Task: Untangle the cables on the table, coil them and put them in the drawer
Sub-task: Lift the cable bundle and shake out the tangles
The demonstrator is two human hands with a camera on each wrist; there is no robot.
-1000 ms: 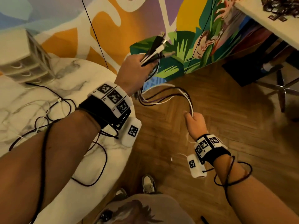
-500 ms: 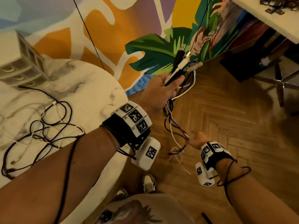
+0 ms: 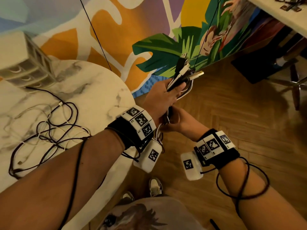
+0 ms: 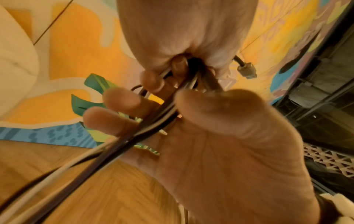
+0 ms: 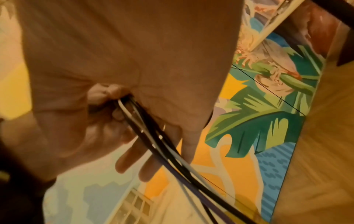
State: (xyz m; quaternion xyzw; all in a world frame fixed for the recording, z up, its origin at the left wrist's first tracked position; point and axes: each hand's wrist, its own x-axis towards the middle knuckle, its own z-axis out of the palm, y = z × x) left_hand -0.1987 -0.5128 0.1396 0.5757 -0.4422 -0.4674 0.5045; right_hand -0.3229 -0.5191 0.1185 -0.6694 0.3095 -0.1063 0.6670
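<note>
My left hand [image 3: 163, 97] is raised off the table's right edge and grips a bundle of black and white cables [image 3: 178, 80], whose USB plugs [image 3: 196, 75] stick out beyond the fingers. Just below the left wrist, my right hand [image 3: 181, 123] holds the same bundle. In the left wrist view the cables [image 4: 107, 154] run between a thumb and fingers. The right wrist view shows the strands [image 5: 172, 151] leaving a closed fist. A second tangle of black and white cables [image 3: 49, 130] lies on the marble table [image 3: 99, 90]. The white drawer unit [image 3: 25, 63] stands at the table's back left.
A painted mural wall [image 3: 116, 30] rises behind the table. Wooden floor [image 3: 232, 113] lies under my hands. A chair base [image 3: 295, 83] and a white desk [image 3: 282, 17] are at the upper right. My shoes [image 3: 155, 188] are by the table edge.
My right hand has come up along the hanging cables from low over the floor to just under the left wrist. The left hand moved right off the table edge with the plugs, then stayed.
</note>
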